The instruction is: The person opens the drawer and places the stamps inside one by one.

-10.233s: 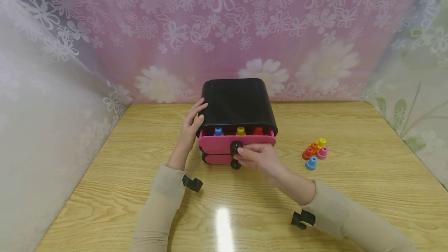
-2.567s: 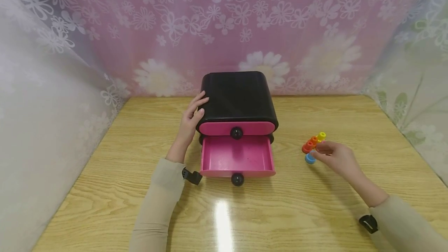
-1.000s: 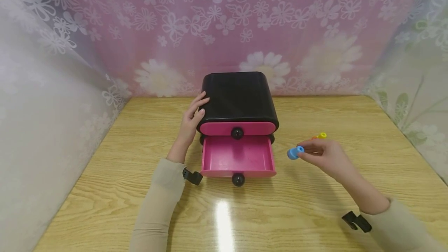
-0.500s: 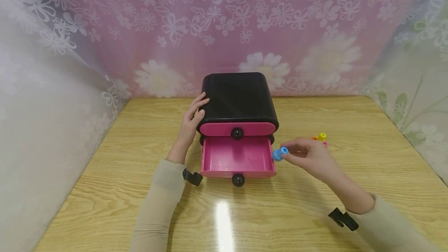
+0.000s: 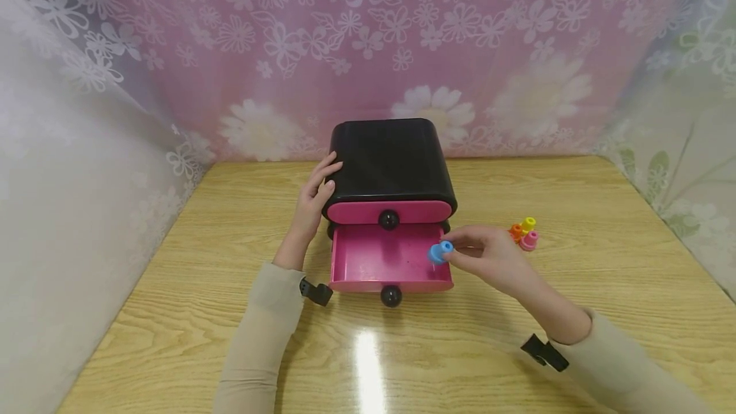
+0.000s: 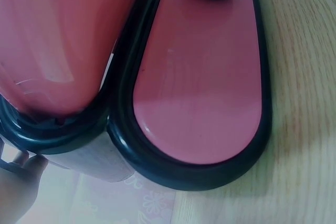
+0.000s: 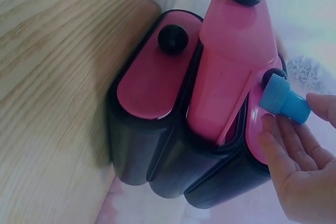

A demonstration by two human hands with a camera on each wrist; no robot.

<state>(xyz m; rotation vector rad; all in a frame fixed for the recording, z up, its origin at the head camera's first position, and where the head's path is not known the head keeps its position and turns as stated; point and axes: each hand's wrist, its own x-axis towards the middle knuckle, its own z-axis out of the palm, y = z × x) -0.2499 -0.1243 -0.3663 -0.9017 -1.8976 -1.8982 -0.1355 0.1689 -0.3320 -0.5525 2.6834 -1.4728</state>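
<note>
A black cabinet (image 5: pixel 391 158) with pink drawers stands on the table; the right wrist view shows three stacked drawers. The middle drawer (image 5: pixel 368 254) is pulled out, and its visible floor is bare. My left hand (image 5: pixel 313 200) rests against the cabinet's left side, fingers extended onto its top edge. My right hand (image 5: pixel 494 257) pinches a light blue stacking peg (image 5: pixel 439 253) between thumb and fingers, tilted above the right side of the pulled-out drawer. The top drawer (image 5: pixel 351 213) and bottom drawer (image 7: pixel 152 85) are closed, each with a black knob.
To the right of the cabinet, a yellow peg (image 5: pixel 528 224), an orange peg (image 5: pixel 515 230) and a pink peg (image 5: pixel 529 240) stand close together; a red one is mostly hidden by my right hand. A floral curtain (image 5: pixel 322 37) hangs behind the wooden table (image 5: pixel 276 350).
Earlier the top drawer, holding blue, yellow and red pegs, was pushed in and the middle one pulled out. My right hand took up the blue peg and carried it left over the drawer.
</note>
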